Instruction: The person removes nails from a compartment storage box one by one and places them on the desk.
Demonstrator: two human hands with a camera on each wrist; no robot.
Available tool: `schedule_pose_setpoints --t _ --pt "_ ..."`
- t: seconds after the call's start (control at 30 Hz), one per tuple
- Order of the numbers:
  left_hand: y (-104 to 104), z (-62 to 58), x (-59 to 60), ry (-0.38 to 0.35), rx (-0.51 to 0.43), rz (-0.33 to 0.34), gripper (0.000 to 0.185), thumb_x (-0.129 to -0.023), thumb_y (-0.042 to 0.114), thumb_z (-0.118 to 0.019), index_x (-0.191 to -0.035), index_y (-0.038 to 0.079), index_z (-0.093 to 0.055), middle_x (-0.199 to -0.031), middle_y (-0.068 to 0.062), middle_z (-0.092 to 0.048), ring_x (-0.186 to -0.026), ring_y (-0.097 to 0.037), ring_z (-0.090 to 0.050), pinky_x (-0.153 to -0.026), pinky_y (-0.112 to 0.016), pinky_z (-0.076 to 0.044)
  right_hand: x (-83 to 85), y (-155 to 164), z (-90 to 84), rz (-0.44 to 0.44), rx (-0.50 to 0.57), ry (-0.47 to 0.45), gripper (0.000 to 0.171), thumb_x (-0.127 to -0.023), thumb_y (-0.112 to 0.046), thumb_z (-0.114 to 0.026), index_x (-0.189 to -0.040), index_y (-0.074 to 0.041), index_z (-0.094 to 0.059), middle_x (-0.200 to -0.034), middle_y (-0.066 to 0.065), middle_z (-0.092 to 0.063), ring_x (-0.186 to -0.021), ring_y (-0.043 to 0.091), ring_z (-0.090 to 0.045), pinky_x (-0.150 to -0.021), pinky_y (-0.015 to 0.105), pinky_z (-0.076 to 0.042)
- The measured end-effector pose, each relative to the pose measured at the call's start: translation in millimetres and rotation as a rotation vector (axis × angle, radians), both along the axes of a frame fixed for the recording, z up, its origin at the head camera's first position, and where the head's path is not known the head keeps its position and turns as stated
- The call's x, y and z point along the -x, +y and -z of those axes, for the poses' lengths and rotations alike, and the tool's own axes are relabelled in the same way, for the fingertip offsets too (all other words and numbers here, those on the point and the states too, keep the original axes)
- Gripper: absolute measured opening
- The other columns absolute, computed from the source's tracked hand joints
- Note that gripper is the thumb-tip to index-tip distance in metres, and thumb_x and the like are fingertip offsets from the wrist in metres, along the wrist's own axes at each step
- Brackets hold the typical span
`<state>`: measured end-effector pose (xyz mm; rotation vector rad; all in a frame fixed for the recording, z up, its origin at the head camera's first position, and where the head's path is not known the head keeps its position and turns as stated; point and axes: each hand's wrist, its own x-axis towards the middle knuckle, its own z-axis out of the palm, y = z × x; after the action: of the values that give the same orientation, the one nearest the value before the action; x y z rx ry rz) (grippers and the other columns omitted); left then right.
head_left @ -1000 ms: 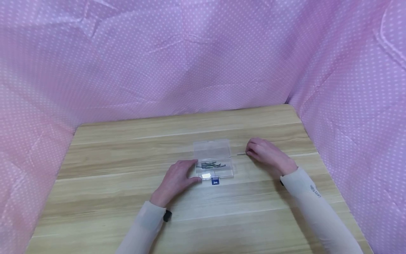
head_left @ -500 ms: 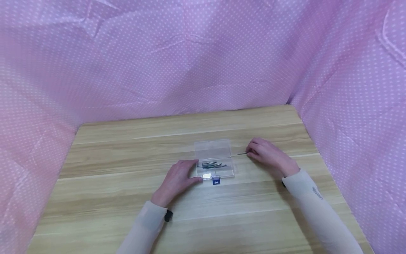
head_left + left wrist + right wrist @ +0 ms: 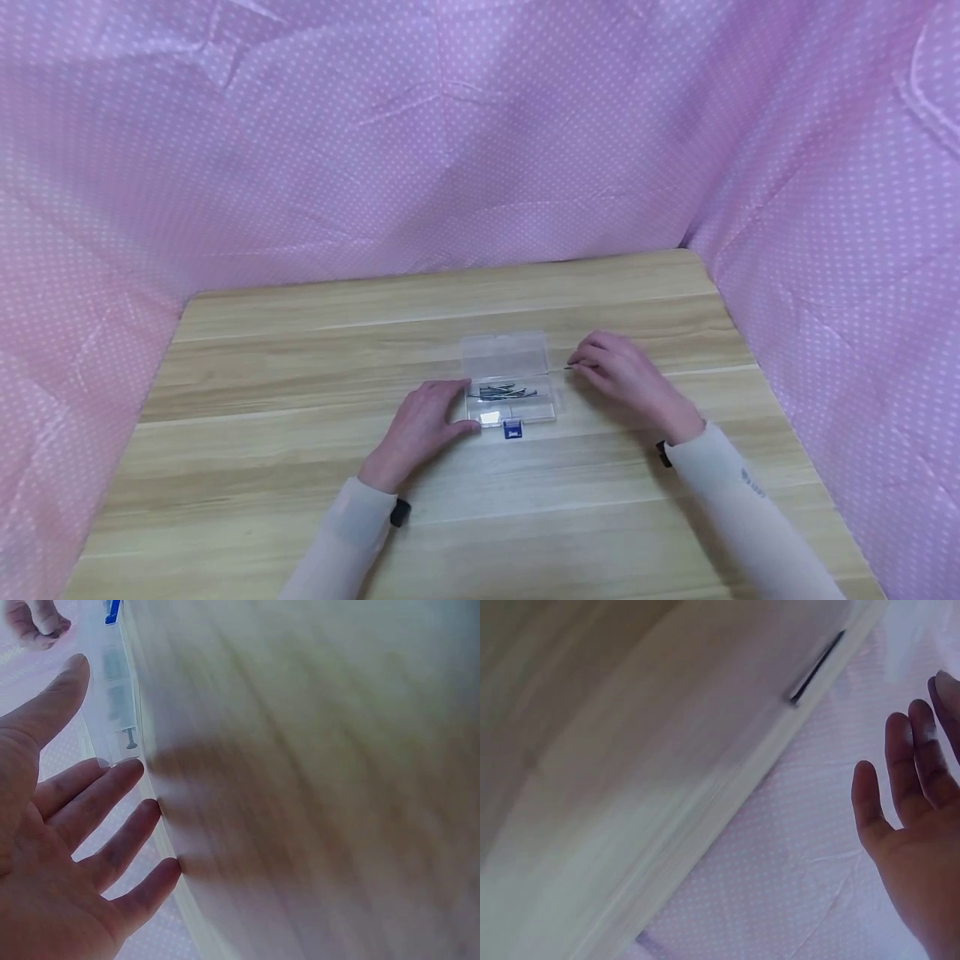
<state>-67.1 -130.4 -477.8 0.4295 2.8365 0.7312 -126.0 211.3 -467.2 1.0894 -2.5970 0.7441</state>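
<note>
A small clear plastic box (image 3: 504,357) lies open at the middle of the wooden table (image 3: 300,375), with several grey nails (image 3: 501,390) in its tray and a blue latch (image 3: 512,429) at the front. My left hand (image 3: 438,412) rests against the box's left side, and in the left wrist view its straight fingers (image 3: 112,802) touch the box's edge (image 3: 112,690). Just right of the box is my right hand (image 3: 607,367), fingertips at one loose nail (image 3: 571,367) on the table. The right wrist view shows this hand (image 3: 907,795) with straight fingers and the nail (image 3: 817,666) lying apart from it.
Pink dotted cloth (image 3: 450,150) walls the table at the back and both sides. The table's right edge (image 3: 750,350) runs close to my right forearm. Bare wood stretches left of the box and toward me.
My right hand has edged a little left toward the box, its wrist drawing nearer to me. The left hand, the box and the loose nail stay where they were.
</note>
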Motion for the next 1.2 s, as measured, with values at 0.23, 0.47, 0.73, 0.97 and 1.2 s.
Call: schedule_pose_setpoints --t 0.23,0.47,0.73,0.97,1.2 --pt "0 0.4 0.1 0.002 -0.004 0.001 0.076 -0.084 0.048 -0.084 -0.144 0.007 -0.059 -0.137 -0.013 -0.065 -0.129 -0.033 -0.058 -0.111 -0.05 -0.046 -10.7 -18 -2.6 0.005 0.042 -0.038 0.015 -0.085 0.0 -0.081 -0.099 -0.006 -0.079 -0.1 0.005 -0.068 -0.092 0.021 -0.065 -0.08 0.04 -0.058" --pt "0 -0.7 0.5 -0.01 -0.01 -0.01 0.076 -0.084 0.047 -0.084 -0.145 0.008 -0.059 -0.138 -0.013 -0.065 -0.13 -0.033 -0.057 -0.111 -0.051 -0.046 -15.4 -37 -1.6 0.004 0.036 -0.089 0.015 -0.086 -0.006 -0.083 -0.1 -0.008 -0.081 -0.1 0.004 -0.067 -0.089 0.019 -0.063 -0.077 0.038 -0.056" --pt "0 -1.6 0.9 0.004 -0.016 0.006 0.075 -0.084 0.046 -0.084 -0.144 0.007 -0.06 -0.138 -0.014 -0.065 -0.13 -0.034 -0.058 -0.112 -0.051 -0.045 -17.8 -53 -2.6 0.031 0.014 -0.194 0.015 -0.088 -0.01 -0.084 -0.102 -0.012 -0.082 -0.103 0.0 -0.065 -0.092 0.016 -0.059 -0.078 0.034 -0.054" --pt "0 -1.9 0.1 0.001 -0.019 0.005 0.074 -0.085 0.046 -0.084 -0.144 0.008 -0.06 -0.138 -0.013 -0.065 -0.13 -0.033 -0.057 -0.112 -0.051 -0.045 -15.8 -63 -1.2 0.04 -0.006 -0.25 0.012 -0.09 -0.013 -0.082 -0.102 -0.013 -0.082 -0.102 -0.003 -0.06 -0.092 0.014 -0.056 -0.078 0.033 -0.052" --pt "-1 -1.6 -0.8 -0.007 -0.022 0.003 0.074 -0.086 0.046 -0.083 -0.144 0.008 -0.06 -0.138 -0.012 -0.065 -0.13 -0.032 -0.057 -0.112 -0.05 -0.045 -13.9 -67 -0.3 0.036 -0.049 -0.287 0.01 -0.092 -0.015 -0.081 -0.102 -0.014 -0.082 -0.104 -0.002 -0.059 -0.092 0.014 -0.054 -0.08 0.033 -0.05"
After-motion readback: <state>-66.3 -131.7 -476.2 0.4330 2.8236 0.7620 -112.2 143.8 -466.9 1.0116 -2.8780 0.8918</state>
